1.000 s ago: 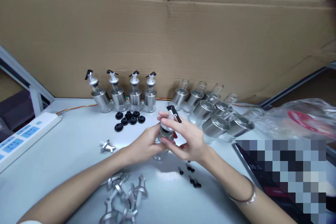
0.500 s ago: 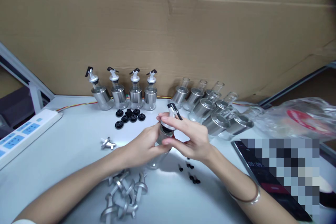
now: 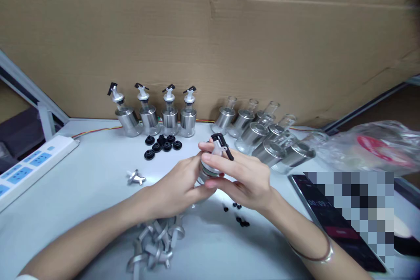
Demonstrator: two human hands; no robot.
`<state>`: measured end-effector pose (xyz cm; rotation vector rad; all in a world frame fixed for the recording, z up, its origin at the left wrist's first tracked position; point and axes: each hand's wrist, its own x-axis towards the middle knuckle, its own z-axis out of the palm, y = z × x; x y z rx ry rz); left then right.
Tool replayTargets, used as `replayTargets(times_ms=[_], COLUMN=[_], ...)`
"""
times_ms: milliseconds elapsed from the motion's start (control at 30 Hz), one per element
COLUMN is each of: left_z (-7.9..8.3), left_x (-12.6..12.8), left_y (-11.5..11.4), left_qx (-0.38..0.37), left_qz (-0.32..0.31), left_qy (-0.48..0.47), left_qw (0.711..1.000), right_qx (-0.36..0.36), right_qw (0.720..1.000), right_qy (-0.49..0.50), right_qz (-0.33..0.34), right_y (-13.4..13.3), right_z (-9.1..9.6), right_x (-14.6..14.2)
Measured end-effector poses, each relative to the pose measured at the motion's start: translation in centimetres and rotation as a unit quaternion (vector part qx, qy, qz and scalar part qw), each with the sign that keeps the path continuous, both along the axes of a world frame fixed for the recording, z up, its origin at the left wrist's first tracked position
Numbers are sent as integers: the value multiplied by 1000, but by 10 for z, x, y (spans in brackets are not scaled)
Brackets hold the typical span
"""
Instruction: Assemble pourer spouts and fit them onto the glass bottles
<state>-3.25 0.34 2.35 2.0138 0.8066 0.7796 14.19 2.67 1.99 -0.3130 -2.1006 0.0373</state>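
Note:
My left hand (image 3: 182,181) is wrapped round a glass oil bottle (image 3: 201,178), whose body is mostly hidden behind the fingers. On its mouth sits a silver pourer spout (image 3: 216,144) with a black flip lever (image 3: 226,148). The fingers and thumb of my right hand (image 3: 247,177) close round the base of that spout. Beneath my left forearm lies a heap of silver pourer spouts (image 3: 159,240), and a single spout (image 3: 136,178) lies apart to the left. Several small black pieces (image 3: 242,222) are scattered below my right hand.
Several bottles with pourers (image 3: 169,120) stand in a row at the back. Black rubber stoppers (image 3: 166,146) lie in front of them. Open bottles (image 3: 257,133) stand back right, beside a plastic bag (image 3: 370,144). A power strip (image 3: 36,162) lies left, a phone (image 3: 341,223) right.
Both hands have shifted slightly down. The spout now sits lower on the bottle, its lever turned further to the right, and the black stopper under it has mostly gone from sight.

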Motion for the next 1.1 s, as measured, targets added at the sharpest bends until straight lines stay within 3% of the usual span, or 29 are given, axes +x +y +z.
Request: replayTargets(times_ms=[400,633,1100], left_z=[12,6,12], left_x=[0,2,2], left_y=[-14,-10,-15], left_qx=[1,28,84], left_qz=[10,56,40], left_qy=[-26,-12,16], left_qw=[1000,998,996], right_qx=[34,-60,-21], right_qw=[999,998,1000], right_qy=[-16,1,4], right_qz=[0,24,-4], right_y=[-11,-12,-24], right_z=[7,7,4], right_x=[0,0,-1])
